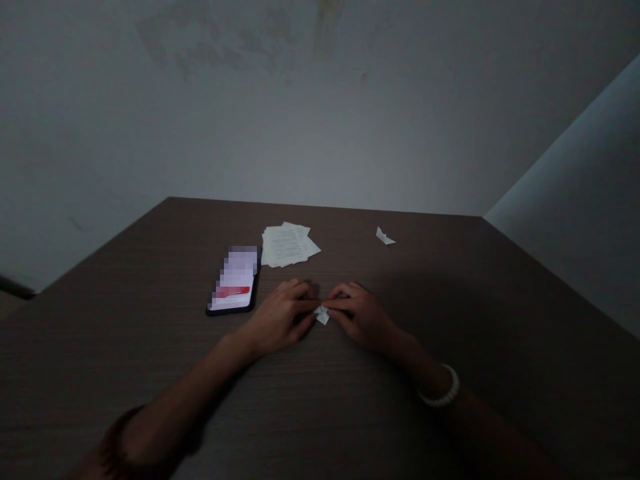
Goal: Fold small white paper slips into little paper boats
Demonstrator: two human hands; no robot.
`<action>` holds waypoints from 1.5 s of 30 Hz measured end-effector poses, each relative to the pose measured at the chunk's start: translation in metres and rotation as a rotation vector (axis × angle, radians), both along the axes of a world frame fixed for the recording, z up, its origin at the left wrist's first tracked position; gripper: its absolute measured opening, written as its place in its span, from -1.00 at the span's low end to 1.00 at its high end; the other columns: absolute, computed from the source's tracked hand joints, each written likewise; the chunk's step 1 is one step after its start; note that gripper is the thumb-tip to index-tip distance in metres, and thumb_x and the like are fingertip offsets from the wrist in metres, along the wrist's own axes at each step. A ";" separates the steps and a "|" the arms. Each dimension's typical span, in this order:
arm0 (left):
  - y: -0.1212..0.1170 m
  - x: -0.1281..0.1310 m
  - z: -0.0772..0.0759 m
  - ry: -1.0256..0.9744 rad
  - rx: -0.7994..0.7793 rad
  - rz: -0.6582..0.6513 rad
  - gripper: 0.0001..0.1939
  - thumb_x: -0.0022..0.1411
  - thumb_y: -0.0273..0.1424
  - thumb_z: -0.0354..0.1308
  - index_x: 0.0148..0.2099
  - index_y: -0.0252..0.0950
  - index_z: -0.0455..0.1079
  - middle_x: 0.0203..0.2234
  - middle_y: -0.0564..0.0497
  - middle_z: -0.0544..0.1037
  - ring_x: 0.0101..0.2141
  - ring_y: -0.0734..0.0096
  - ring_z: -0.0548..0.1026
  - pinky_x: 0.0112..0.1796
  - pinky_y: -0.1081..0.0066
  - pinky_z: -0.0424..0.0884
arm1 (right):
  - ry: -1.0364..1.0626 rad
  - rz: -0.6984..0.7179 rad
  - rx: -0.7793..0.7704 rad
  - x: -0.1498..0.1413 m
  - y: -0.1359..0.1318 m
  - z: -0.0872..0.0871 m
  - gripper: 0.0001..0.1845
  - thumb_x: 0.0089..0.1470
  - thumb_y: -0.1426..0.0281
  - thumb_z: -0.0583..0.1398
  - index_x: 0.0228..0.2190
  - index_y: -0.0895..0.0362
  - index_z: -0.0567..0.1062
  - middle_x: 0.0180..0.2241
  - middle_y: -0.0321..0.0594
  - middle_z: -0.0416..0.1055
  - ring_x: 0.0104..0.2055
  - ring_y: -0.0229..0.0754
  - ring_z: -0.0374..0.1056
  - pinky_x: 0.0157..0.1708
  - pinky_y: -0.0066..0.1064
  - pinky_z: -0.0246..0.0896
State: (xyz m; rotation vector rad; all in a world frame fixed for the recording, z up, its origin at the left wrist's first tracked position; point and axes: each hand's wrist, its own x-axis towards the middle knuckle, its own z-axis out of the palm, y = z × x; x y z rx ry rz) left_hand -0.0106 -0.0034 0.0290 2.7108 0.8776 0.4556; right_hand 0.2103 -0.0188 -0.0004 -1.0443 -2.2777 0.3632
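Between my two hands, near the middle of the table, lies a small folded piece of white paper (323, 316). My left hand (285, 316) pinches its left side, thumb and fingers closed on it. From the other side my right hand (364, 315) grips it, the fingertips of both hands almost meeting at its upper edge. Fingers cover part of the paper, so its full shape is hidden. A pale beaded bracelet (445, 388) circles my right wrist.
A phone (236, 280) with a lit screen lies left of my hands. Behind it sits a loose stack of printed white paper (286, 245). A folded paper boat (385, 237) rests at the back right of the brown table (320, 413). A grey wall (320, 133) stands behind.
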 end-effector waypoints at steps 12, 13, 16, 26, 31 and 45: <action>0.000 -0.002 -0.003 0.037 0.086 -0.028 -0.74 0.35 -0.38 -0.01 -0.09 -0.29 0.49 -0.19 -0.12 0.42 -0.18 0.17 0.32 -0.16 0.19 0.27 | 0.013 0.002 -0.026 0.003 0.003 -0.004 -0.81 0.16 0.46 0.22 -0.21 0.03 0.61 -0.23 -0.20 0.46 -0.20 -0.16 0.32 -0.16 -0.28 0.22; 0.000 -0.002 -0.003 0.040 0.093 -0.033 -0.74 0.35 -0.37 -0.02 -0.10 -0.29 0.50 -0.20 -0.12 0.42 -0.18 0.17 0.33 -0.16 0.19 0.27 | 0.012 -0.001 -0.024 0.003 0.003 -0.004 -0.82 0.16 0.46 0.23 -0.22 0.04 0.61 -0.23 -0.20 0.46 -0.20 -0.16 0.32 -0.15 -0.28 0.21; 0.000 -0.003 -0.002 0.044 0.110 -0.035 -0.73 0.35 -0.37 -0.02 -0.09 -0.29 0.50 -0.22 -0.12 0.43 -0.20 0.18 0.33 -0.18 0.20 0.28 | 0.016 -0.009 -0.016 0.003 0.004 -0.004 -0.86 0.14 0.44 0.25 -0.25 0.08 0.61 -0.25 -0.19 0.47 -0.21 -0.16 0.32 -0.14 -0.27 0.21; 0.000 -0.001 -0.007 0.010 0.159 -0.069 -0.76 0.32 -0.47 0.02 -0.11 -0.28 0.53 -0.25 -0.09 0.49 -0.22 0.22 0.36 -0.22 0.24 0.28 | -0.036 -0.014 0.014 0.005 0.003 -0.005 -0.84 0.16 0.39 0.24 -0.22 0.08 0.61 -0.24 -0.18 0.46 -0.21 -0.16 0.31 -0.13 -0.27 0.22; 0.002 -0.002 -0.008 -0.014 0.168 -0.108 -0.76 0.34 -0.48 0.02 -0.14 -0.29 0.53 -0.27 -0.06 0.53 -0.26 0.27 0.38 -0.26 0.28 0.27 | -0.068 0.009 0.014 0.006 0.000 0.001 -0.84 0.17 0.40 0.22 -0.22 0.07 0.61 -0.22 -0.18 0.45 -0.20 -0.16 0.29 -0.17 -0.30 0.22; -0.002 -0.001 -0.002 0.026 0.134 -0.132 -0.77 0.29 -0.42 0.04 -0.19 -0.30 0.53 -0.31 -0.08 0.51 -0.25 0.22 0.41 -0.25 0.24 0.31 | -0.080 -0.006 0.034 0.003 -0.002 0.003 -0.86 0.15 0.41 0.21 -0.28 0.07 0.61 -0.25 -0.19 0.42 -0.23 -0.17 0.29 -0.17 -0.29 0.20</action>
